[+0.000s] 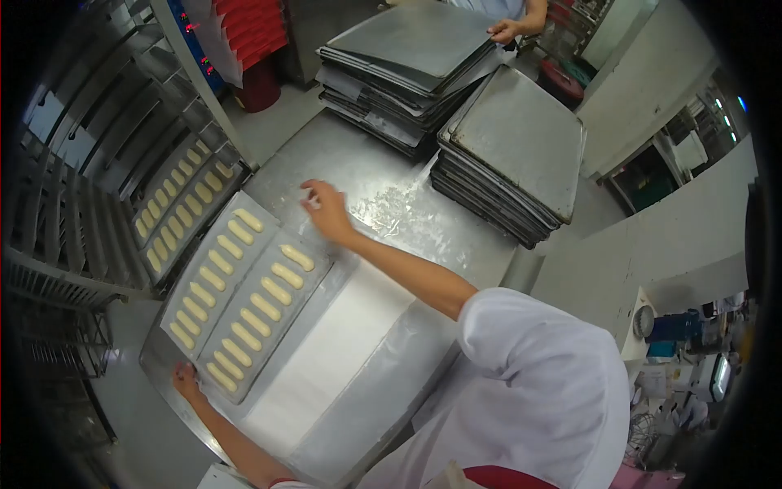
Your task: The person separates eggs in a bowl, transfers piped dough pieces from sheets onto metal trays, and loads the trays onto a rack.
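A baking tray lies on the metal worktable, with two rows of pale piped dough strips on it. My right hand is over the table just beyond the tray's far right corner, fingers apart and slightly bent, holding nothing. Close to the tray's near left corner is my left hand, its fingers loosely bent and apart. I cannot tell whether it touches the tray edge. A white sheet lies flat on my side of the tray.
Tall stacks of metal trays stand at the table's far right. Another person's hand touches the farther stack. At the left, a rack holds another tray of dough strips. Red material hangs behind.
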Demonstrator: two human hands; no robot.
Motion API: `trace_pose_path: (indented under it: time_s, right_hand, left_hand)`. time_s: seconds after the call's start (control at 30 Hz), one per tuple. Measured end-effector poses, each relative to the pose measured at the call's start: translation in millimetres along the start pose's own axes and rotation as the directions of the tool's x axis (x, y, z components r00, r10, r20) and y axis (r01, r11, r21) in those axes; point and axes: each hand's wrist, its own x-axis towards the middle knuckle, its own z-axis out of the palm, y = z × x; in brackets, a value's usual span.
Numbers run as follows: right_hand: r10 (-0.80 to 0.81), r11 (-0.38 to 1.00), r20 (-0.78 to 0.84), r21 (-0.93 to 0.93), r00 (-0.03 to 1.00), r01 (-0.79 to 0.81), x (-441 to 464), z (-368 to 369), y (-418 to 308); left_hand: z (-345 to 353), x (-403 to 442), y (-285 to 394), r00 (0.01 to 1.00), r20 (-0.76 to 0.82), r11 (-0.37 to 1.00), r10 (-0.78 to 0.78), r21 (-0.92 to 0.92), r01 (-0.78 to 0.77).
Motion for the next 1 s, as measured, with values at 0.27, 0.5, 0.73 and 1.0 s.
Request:
trace_pose_path:
  time_s: [0.27, 0.5, 0.73, 1.0]
  right_hand:
    - [0.104, 0.969, -0.473, 0.245, 0.875, 0.017, 80, -230, -16]
    - [0.645, 0.564, -0.099, 0.731, 0.758, -0.385, 211, -298, 36]
    - [0.603, 0.508, 0.03, 0.757, 0.797, -0.412, 238, -290, 47]
    - [0.514, 0.619, -0.358, 0.784, 0.779, -0.047, 219, -310, -20]
  left_hand:
    - [0, -27, 49, 0.969, -0.121, 0.956, 0.214, 0.23, -0.182]
    - [1, -103, 67, 0.946, -0.239, 0.975, 0.22, 0.033, -0.218]
    - [3, -230, 114, 0.932, -0.281, 0.97, 0.228, -0.016, -0.242]
    - [-9, -322, 110, 0.928, -0.345, 0.99, 0.142, 0.076, -0.123]
